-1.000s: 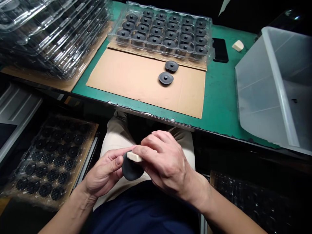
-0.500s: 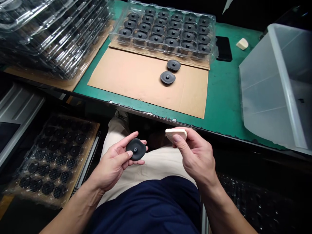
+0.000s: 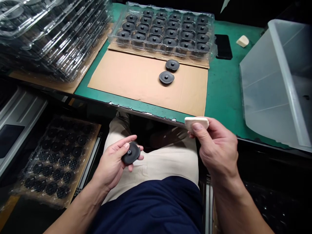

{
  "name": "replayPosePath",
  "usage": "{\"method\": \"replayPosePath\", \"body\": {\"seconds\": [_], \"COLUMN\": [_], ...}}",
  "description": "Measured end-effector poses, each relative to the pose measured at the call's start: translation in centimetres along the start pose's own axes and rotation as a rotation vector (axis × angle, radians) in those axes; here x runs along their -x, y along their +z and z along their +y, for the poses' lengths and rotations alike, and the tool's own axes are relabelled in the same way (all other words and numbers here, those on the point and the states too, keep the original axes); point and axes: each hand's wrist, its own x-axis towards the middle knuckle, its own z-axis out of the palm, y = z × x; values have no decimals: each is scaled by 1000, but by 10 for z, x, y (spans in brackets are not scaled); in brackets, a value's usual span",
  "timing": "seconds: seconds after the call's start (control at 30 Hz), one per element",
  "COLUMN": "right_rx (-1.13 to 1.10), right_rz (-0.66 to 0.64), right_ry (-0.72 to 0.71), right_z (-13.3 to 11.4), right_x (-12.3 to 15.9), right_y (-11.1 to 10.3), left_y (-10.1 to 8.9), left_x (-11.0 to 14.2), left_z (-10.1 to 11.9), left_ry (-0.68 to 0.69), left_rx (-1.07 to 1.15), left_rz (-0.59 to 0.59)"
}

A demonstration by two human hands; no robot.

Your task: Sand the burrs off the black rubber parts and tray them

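My left hand holds a black round disc with a small raised hub, its thumb resting on the face and the fingers behind. Pinched between thumb and fingers of my right hand is a flat off-white pad, which could be sponge or felt. The two hands are apart, both over my lap on the near side of the bench edge. Two similar discs, a farther one and a nearer one, lie on the cardboard sheet.
Behind the cardboard is a clear plastic tray filled with black discs. Stacked trays stand at left. A phone, a cream block and a translucent bin are at right. Another filled tray sits low at left.
My right hand has moved right and slightly up with the pad, away from the disc. My left hand has shifted slightly left and tilted the disc, its thumb now higher on it.
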Motion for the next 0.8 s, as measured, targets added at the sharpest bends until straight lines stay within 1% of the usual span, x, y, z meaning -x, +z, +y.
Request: {"method": "replayPosePath", "body": {"seconds": [0.1, 0.17, 0.23, 0.3, 0.37, 0.43, 0.47, 0.53, 0.6, 0.7, 0.8], "right_rx": [72, 120, 155, 180, 201, 211, 217, 235, 273, 324, 337], "right_rz": [104, 162, 188, 194, 214, 250, 273, 318, 332, 339, 354], "right_ry": [-45, -53, -52, -52, -52, -48, -50, -59, -71, -100, -129], "right_z": [13, 26, 40, 56, 72, 85, 89, 94, 95, 94, 93], "right_x": [-20, -35, -51, -65, -76, -81, -82, -82, -81, -78, -77], "right_y": [-15, -26, -34, -40, -43, -42, -41, -37, -34, -31, -30], "left_y": [-3, -4, -4, -1, 3, 8, 11, 17, 23, 31, 41], "left_x": [-1, -1, -1, -2, -2, -2, -2, 0, 4, 9, 12], "left_z": [1, -1, -6, -11, -13, -10, -8, 1, 10, 21, 27], "left_ry": [70, 127, 164, 143, 74, 3, -25, -57, -59, -23, -1], "left_rx": [42, -4, -84, -155, -149, -38, 47, 223, 354, 439, 450], "left_rz": [-9, -23, -23, 2, 50, 90, 91, 52, -6, -56, -74]}}
